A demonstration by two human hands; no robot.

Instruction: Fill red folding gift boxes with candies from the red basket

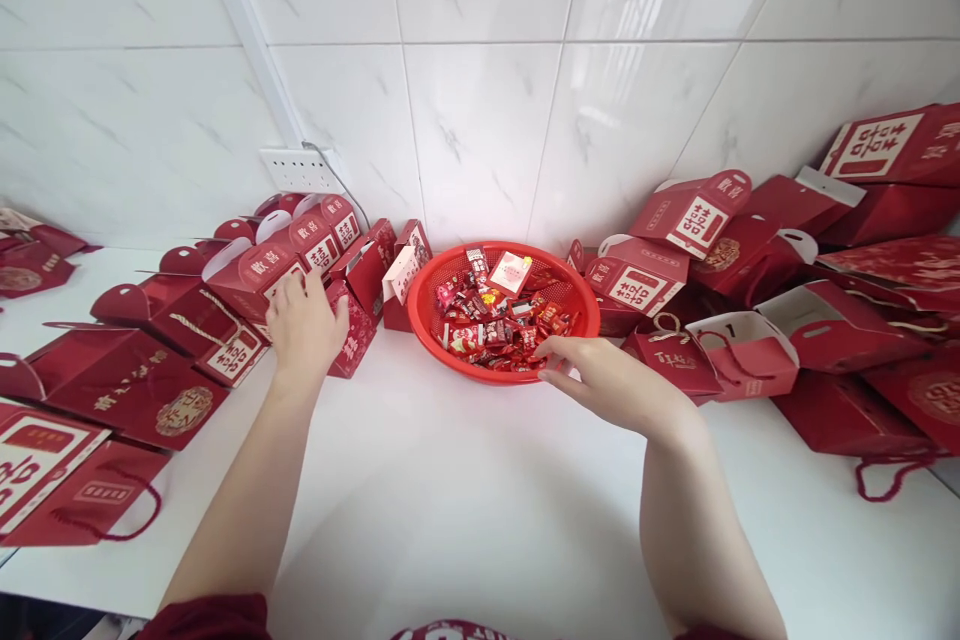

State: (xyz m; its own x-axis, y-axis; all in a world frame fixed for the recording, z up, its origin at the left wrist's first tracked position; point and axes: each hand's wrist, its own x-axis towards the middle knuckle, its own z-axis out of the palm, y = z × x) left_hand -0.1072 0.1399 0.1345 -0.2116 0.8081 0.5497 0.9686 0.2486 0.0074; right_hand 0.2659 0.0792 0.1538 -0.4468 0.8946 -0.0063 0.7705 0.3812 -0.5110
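My left hand (306, 322) reaches over the row of red boxes on the left, fingers spread and lying over a patterned red candy box (354, 332) and the box beside it. I cannot tell how firmly it touches them. My right hand (589, 367) is at the right front rim of a round red plastic basket (429, 345), with its fingers stretched over the edge and the thumb apart below. Nothing shows between those fingers. Inside the basket lie many wrapped candies (495, 330) in red wrappers, with a pale pink square packet (511, 272) on top.
Red gift boxes with rope handles (142, 385) crowd the white table (450, 500) on the left. More red boxes (701, 220) are stacked on the right. A white tiled wall (480, 140) with a socket strip (300, 168) and a cable stands behind.
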